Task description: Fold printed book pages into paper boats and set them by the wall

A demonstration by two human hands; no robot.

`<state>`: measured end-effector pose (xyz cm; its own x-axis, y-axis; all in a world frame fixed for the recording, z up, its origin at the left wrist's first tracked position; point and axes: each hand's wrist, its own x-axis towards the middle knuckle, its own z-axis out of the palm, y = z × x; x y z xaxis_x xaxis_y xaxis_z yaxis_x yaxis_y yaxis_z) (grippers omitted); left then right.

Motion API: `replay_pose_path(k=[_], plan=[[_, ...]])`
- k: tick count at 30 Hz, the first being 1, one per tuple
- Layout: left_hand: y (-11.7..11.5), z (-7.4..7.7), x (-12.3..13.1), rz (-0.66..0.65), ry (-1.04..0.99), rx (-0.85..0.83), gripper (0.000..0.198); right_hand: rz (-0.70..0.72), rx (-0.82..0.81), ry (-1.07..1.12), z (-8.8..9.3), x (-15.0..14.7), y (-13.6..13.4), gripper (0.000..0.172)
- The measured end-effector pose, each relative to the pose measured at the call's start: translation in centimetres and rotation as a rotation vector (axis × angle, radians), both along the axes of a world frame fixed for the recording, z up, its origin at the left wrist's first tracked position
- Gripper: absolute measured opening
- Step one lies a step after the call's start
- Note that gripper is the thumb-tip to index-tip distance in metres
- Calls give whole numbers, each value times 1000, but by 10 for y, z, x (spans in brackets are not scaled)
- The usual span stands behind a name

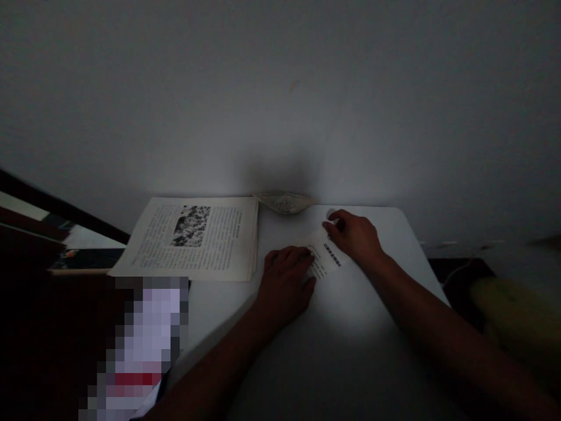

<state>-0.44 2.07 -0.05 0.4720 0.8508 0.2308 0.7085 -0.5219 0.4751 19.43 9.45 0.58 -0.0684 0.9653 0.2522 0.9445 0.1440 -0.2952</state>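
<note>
A small folded sheet of printed paper (326, 257) lies on the white table (350, 339). My left hand (287, 280) presses flat on its near left end, fingers stretched out over the fold. My right hand (355, 237) rests on the far right end, fingertips curled down onto the paper's upper edge. Both hands touch the paper and hold it against the tabletop.
An open book (197, 237) with text and a dark photo lies at the table's left. A folded paper boat (284, 203) sits against the wall behind the hands. A pixelated patch (140, 345) covers the lower left. A yellowish object (512, 310) lies off the table's right edge.
</note>
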Motion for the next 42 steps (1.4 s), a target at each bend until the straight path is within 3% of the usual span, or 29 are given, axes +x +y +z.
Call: replay_pose_path(k=[3, 8, 12, 18, 28, 31, 36, 39, 42], plan=[[0, -1, 1, 0, -8, 20, 40, 56, 15, 158, 0, 6, -18, 26], [0, -3, 2, 18, -5, 33, 38, 141, 26, 245, -4, 11, -44, 22], [-2, -4, 1, 111, -46, 59, 43, 178, 30, 242, -8, 9, -47, 21], [-1, -7, 3, 269, -125, 80, 52, 111, -23, 353, -8, 11, -46, 23], [4, -3, 1, 239, -561, -112, 43, 69, -70, 473, -7, 13, -49, 27], [3, -2, 1, 243, -603, -40, 38, 97, -29, 494, -2, 12, -51, 33], [-4, 4, 2, 188, -635, 267, 36, 280, 273, 254, 12, 5, -59, 53], [-12, 8, 4, 82, -688, 353, 44, 393, 338, 144, 17, -1, -62, 49], [-18, 11, 5, 1, -689, 325, 47, 484, 354, 117, 18, -2, -62, 31]])
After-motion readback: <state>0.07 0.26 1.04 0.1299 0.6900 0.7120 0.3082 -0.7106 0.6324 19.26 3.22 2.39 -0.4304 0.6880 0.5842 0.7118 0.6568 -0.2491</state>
